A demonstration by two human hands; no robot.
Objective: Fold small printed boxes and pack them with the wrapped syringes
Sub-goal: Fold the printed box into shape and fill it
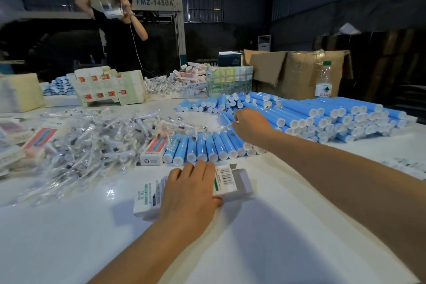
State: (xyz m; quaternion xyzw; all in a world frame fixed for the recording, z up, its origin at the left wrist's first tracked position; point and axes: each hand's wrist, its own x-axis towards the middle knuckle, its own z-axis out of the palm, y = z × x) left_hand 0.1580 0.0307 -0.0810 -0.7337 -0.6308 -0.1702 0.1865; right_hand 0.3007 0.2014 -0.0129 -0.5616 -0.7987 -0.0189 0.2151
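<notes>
L hand (192,188) flat, fingers straight on printed box (232,183), R hand (250,123) outstretched, fingers grasping blue tube (227,120)

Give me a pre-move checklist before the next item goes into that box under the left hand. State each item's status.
1. Box held steady: ok, left hand lies flat on it, thumb at its near edge.
2. Box end open for loading: cannot tell; a flap sticks out at its right end, but no opening shows.
3. Right hand has an item: cannot tell; its fingers are at the blue tubes, grip hidden.
4. Wrapped syringes within reach: ok, a pile lies left of the box.
5. Table space around the box: ok, bare surface in front.
</notes>
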